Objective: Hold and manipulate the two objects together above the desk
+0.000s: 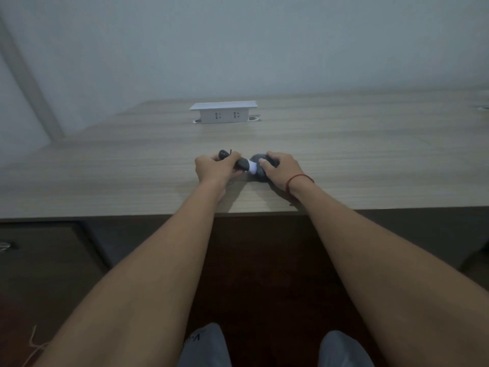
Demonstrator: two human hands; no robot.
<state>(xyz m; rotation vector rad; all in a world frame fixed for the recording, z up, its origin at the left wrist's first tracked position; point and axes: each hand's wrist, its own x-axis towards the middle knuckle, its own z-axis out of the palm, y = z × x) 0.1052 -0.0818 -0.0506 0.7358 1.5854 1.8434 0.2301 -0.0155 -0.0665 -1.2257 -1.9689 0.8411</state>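
Both hands mid-frame on the counter (pixel 344 154): my left hand (pixel 215 168) has its grip clamped round a dark handle (pixel 242 163), right hand (pixel 280 168) curled over a gray round thing (pixel 258 174).

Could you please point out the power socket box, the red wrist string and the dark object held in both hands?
power socket box (pixel 224 115): head view, white front face.
red wrist string (pixel 299 177): head view, on the right wrist.
dark object (pixel 242 163): head view, middle section between the hands.
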